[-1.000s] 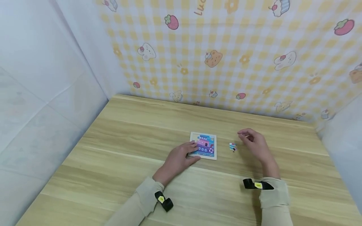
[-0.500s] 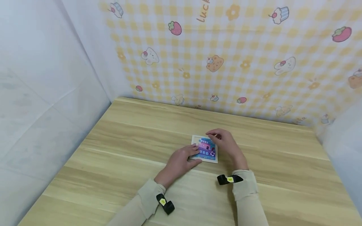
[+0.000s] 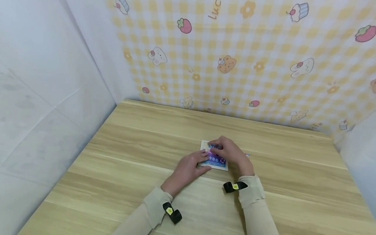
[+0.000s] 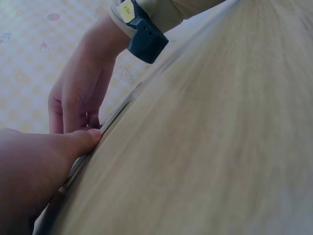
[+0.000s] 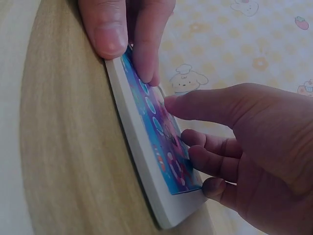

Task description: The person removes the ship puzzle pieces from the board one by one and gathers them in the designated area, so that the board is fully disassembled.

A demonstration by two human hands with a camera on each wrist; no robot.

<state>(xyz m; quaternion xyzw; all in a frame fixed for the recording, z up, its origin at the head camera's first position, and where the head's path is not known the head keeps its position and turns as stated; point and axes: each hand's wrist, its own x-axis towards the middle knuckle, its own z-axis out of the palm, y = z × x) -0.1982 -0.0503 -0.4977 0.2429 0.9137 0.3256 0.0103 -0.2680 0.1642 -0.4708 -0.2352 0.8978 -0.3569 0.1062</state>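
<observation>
A small square jigsaw puzzle with a white frame and a blue, purple and pink picture lies flat on the wooden table. The left hand rests on its left side. Its fingers lie on the picture and its thumb touches the near rim. The right hand is over the puzzle's upper right, bent fingertips and thumb at the picture. In the right wrist view its thumb tip meets the picture; whether a piece is between thumb and index finger is hidden. A loose puzzle piece lies right of the puzzle, mostly hidden by the right hand.
The wooden table spreads around the puzzle on all sides. A yellow checked cloth with cartoon prints hangs behind its back edge. A white wall covering stands on the left, and another pale surface on the right.
The right hand has moved left from beside the loose piece to over the puzzle, and its fingertips have come down onto the picture. The left hand has stayed on the puzzle.
</observation>
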